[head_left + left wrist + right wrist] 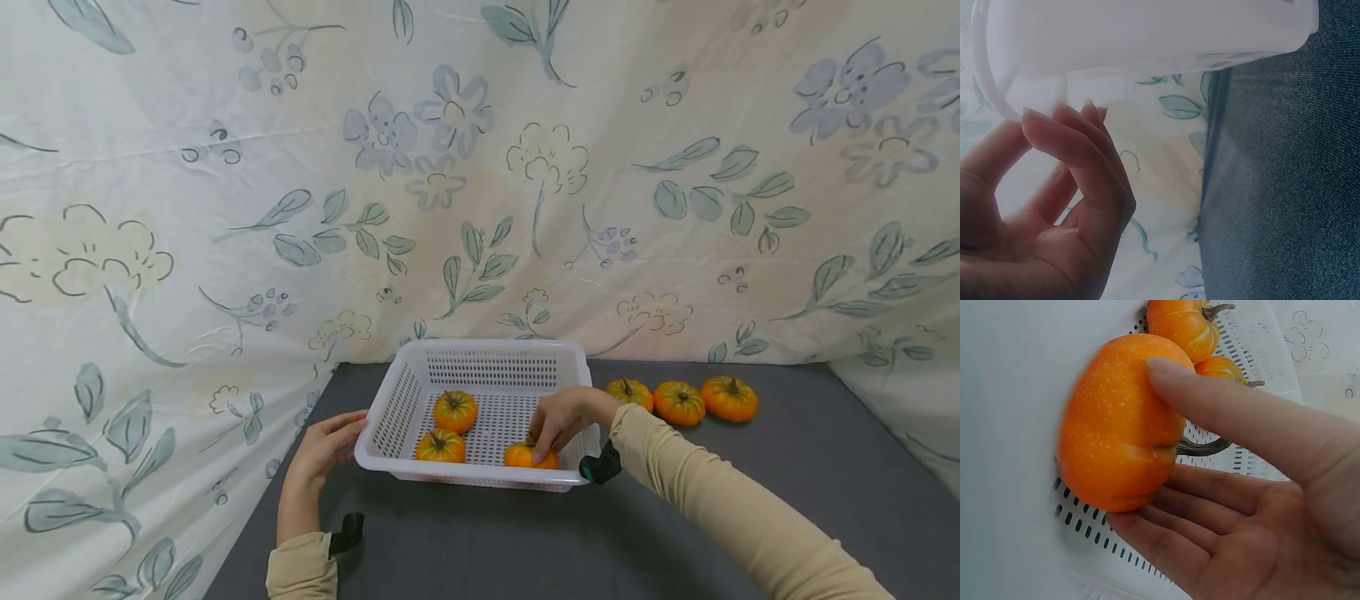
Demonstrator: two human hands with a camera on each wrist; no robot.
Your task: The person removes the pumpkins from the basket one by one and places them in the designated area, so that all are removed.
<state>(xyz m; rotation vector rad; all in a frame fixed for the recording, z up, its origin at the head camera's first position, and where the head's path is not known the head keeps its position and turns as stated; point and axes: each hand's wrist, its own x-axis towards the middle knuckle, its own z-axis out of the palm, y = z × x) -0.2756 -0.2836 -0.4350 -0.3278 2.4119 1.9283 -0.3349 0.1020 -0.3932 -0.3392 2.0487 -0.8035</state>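
Observation:
A white plastic basket (480,475) with slotted walls stands on the dark table. My left hand (324,450) pinches its left rim between thumb and curled fingers; the left wrist view shows the fingertips at the basket's edge (1147,37). Inside the basket, my right hand (564,417) grips a small orange pumpkin (1122,425) near the front right corner, thumb on one side and fingers on the other. Its stem points toward the palm. Two more pumpkins, one behind (454,412) and one in front (441,447), sit in the basket's left half.
To the right of the basket, three pumpkins stand in a row on the table: a left one (628,392), partly behind the right wrist, a middle one (679,403) and a right one (730,398). A floral cloth (480,183) hangs behind the dark tabletop (465,542).

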